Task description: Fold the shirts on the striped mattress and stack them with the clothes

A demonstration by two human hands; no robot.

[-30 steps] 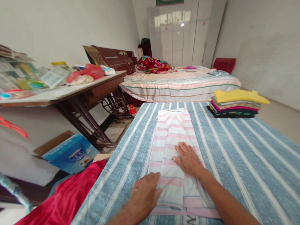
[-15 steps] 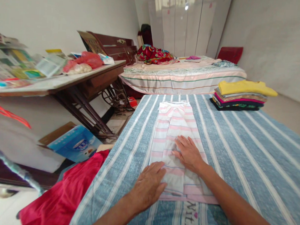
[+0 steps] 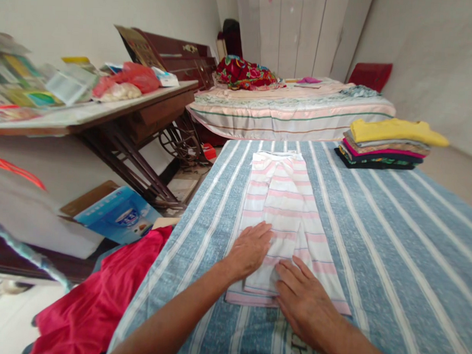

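Observation:
A white garment with pink stripes (image 3: 285, 200) lies folded lengthwise on a blue striped cloth (image 3: 202, 238). It looks like a pair of trousers, with the narrower end away from me. My left hand (image 3: 252, 248) rests on its left side, fingers stretched out and pointing to the right. Nearer to me, my right hand (image 3: 303, 297) lies on the lower part close to the hem, its fingers extended. Neither hand grips anything. Part of the hem is covered by my right hand.
A stack of folded clothes (image 3: 389, 144), yellow on top, stands at the far right. Red cloth (image 3: 105, 296) hangs beside the left edge. A cluttered sewing table (image 3: 137, 102) is on the left. Beyond lies a bed (image 3: 293, 111) with a red floral bundle (image 3: 246, 73).
My left hand has moved up and onto the garment. The right hand has slid down toward the hem. The garment's lower end now lies spread wider, and the view has shifted slightly.

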